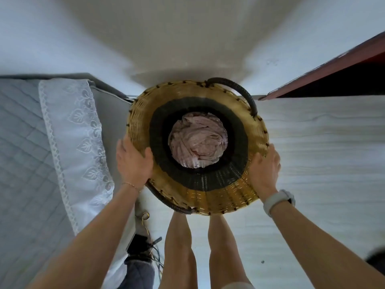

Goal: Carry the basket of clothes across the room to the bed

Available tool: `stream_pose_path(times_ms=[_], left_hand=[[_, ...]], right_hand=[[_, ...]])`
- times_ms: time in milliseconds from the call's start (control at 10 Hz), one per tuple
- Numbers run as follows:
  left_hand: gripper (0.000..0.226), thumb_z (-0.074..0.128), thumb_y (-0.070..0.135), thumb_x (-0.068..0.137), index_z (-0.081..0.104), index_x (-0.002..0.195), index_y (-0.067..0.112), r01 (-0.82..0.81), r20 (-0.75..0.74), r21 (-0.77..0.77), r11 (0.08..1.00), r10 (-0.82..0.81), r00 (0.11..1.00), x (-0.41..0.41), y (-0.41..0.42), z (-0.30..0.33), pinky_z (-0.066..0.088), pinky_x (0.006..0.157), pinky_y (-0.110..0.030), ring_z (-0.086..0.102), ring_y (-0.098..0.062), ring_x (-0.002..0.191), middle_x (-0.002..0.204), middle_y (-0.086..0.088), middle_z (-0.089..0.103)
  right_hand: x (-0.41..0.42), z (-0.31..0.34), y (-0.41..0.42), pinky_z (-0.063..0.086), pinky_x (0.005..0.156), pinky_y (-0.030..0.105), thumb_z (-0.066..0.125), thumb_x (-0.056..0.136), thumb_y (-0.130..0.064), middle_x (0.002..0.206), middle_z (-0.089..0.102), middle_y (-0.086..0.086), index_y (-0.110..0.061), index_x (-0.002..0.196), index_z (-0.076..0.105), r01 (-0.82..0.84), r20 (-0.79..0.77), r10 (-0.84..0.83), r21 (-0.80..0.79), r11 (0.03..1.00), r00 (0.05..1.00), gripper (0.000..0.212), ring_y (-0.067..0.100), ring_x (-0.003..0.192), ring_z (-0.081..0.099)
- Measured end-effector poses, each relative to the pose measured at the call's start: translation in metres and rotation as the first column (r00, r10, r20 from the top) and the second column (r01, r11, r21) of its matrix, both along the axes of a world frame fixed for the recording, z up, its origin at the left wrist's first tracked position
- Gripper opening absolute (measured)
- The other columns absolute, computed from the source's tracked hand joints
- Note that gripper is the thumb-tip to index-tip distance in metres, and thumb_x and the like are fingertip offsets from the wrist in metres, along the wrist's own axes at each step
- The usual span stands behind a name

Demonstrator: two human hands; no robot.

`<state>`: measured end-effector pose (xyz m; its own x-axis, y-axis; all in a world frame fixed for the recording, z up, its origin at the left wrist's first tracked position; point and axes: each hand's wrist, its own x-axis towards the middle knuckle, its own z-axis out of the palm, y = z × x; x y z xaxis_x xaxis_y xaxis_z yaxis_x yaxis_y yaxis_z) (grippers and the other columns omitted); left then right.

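both forearms are bare, with no sleeves reaching down to the wrists. behind the fingers of the left hand [134,161], a thin gold-toned chain bracelet [130,185] circles the wrist. behind the fingers of the right hand [263,170], a pale white band with a rounded white watch case [279,202] and a small dark part at its edge wraps the wrist. below the arms, both legs [200,249] are bare as far as they show.
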<state>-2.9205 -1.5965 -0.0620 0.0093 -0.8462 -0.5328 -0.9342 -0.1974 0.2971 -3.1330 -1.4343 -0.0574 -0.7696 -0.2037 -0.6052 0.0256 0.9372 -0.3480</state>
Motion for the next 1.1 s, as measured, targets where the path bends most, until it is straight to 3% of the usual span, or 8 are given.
stream_pose_path(times_ms=[100, 200, 300, 400, 600, 800, 1000, 1100], left_hand=[[0.072, 0.052, 0.026, 0.087, 0.015, 0.147, 0.012, 0.079, -0.006, -0.011, 0.997, -0.08, 0.997, -0.012, -0.047, -0.035, 0.019, 0.115, -0.051, 0.015, -0.04, 0.145, 0.157, -0.022, 0.015], [0.074, 0.05, 0.024, 0.09, 0.007, 0.149, 0.01, 0.141, -0.004, 0.025, 0.99, -0.141, 0.99, -0.021, -0.073, -0.052, 0.02, 0.114, -0.051, 0.017, -0.043, 0.144, 0.156, -0.023, 0.016], [0.048, 0.045, 0.01, 0.089, 0.035, 0.135, -0.001, 0.214, 0.041, 0.011, 0.977, -0.214, 0.976, -0.017, -0.089, -0.061, 0.035, 0.101, -0.05, 0.041, -0.047, 0.123, 0.132, -0.031, 0.044], [0.027, 0.04, 0.005, 0.086, 0.057, 0.103, -0.008, 0.149, 0.018, -0.014, 0.989, -0.149, 0.989, -0.001, -0.079, -0.055, 0.043, 0.087, -0.049, 0.052, -0.045, 0.105, 0.11, -0.031, 0.055], [0.026, 0.041, 0.002, 0.086, 0.057, 0.102, -0.011, -0.055, 0.109, -0.072, 0.996, 0.062, 0.992, 0.051, -0.055, -0.047, 0.045, 0.083, -0.052, 0.056, -0.051, 0.099, 0.105, -0.036, 0.059], [0.027, 0.036, 0.004, 0.089, 0.052, 0.106, -0.01, -0.089, 0.141, -0.027, 0.996, 0.092, 0.986, 0.062, -0.051, -0.049, 0.04, 0.083, -0.051, 0.053, -0.052, 0.104, 0.111, -0.038, 0.056], [0.041, 0.042, 0.007, 0.086, 0.04, 0.125, -0.005, -0.146, 0.088, 0.034, 0.989, 0.143, 0.986, 0.058, -0.049, -0.053, 0.039, 0.095, -0.056, 0.047, -0.052, 0.114, 0.126, -0.034, 0.049], [0.058, 0.051, 0.009, 0.084, 0.027, 0.135, -0.004, -0.173, 0.073, 0.148, 0.974, 0.164, 0.984, 0.06, -0.044, -0.052, 0.037, 0.101, -0.057, 0.043, -0.05, 0.122, 0.134, -0.032, 0.043]], right_hand=[[0.008, -0.027, 0.017, 0.024, 0.11, 0.056, 0.033, 0.095, -0.022, 0.152, 0.02, 0.02, -0.014, 0.146, 0.009, 0.273, 0.1, -0.298, 0.208, 0.939, 0.949, 0.057, 0.044, 0.135, 0.025], [0.008, -0.037, 0.019, 0.034, 0.101, 0.053, 0.035, 0.092, -0.013, 0.141, 0.033, 0.025, -0.013, 0.143, 0.02, 0.258, 0.048, -0.275, 0.225, 0.939, 0.96, 0.052, 0.048, 0.125, 0.037], [0.006, -0.038, 0.024, 0.037, 0.074, 0.041, 0.03, 0.093, -0.012, 0.124, 0.044, 0.021, -0.01, 0.129, 0.039, 0.115, -0.059, -0.106, 0.174, 0.978, 0.993, 0.038, 0.039, 0.089, 0.048], [-0.002, -0.03, 0.014, 0.039, 0.071, 0.039, 0.031, 0.096, -0.019, 0.121, 0.045, 0.019, -0.009, 0.126, 0.043, -0.01, -0.1, 0.024, 0.145, 0.989, 0.995, 0.034, 0.03, 0.078, 0.046], [-0.025, -0.017, -0.035, 0.038, 0.067, 0.033, 0.035, 0.096, -0.02, 0.119, 0.047, 0.019, -0.008, 0.122, 0.049, -0.23, -0.202, 0.241, 0.079, 0.97, 0.949, 0.032, 0.025, 0.073, 0.047], [-0.037, -0.031, -0.07, 0.037, 0.075, 0.031, 0.035, 0.095, -0.011, 0.123, 0.045, 0.017, -0.004, 0.119, 0.054, -0.255, -0.108, 0.255, 0.015, 0.967, 0.961, 0.032, 0.027, 0.083, 0.049], [-0.032, -0.038, -0.072, 0.036, 0.103, 0.047, 0.041, 0.093, -0.015, 0.138, 0.038, 0.02, -0.009, 0.14, 0.025, -0.28, 0.012, 0.28, 0.077, 0.957, 0.96, 0.049, 0.036, 0.123, 0.039], [-0.025, -0.015, -0.077, 0.027, 0.112, 0.047, 0.045, 0.092, -0.016, 0.15, 0.023, 0.017, -0.013, 0.146, 0.01, -0.22, 0.014, 0.221, -0.046, 0.974, 0.975, 0.065, 0.034, 0.137, 0.025]])
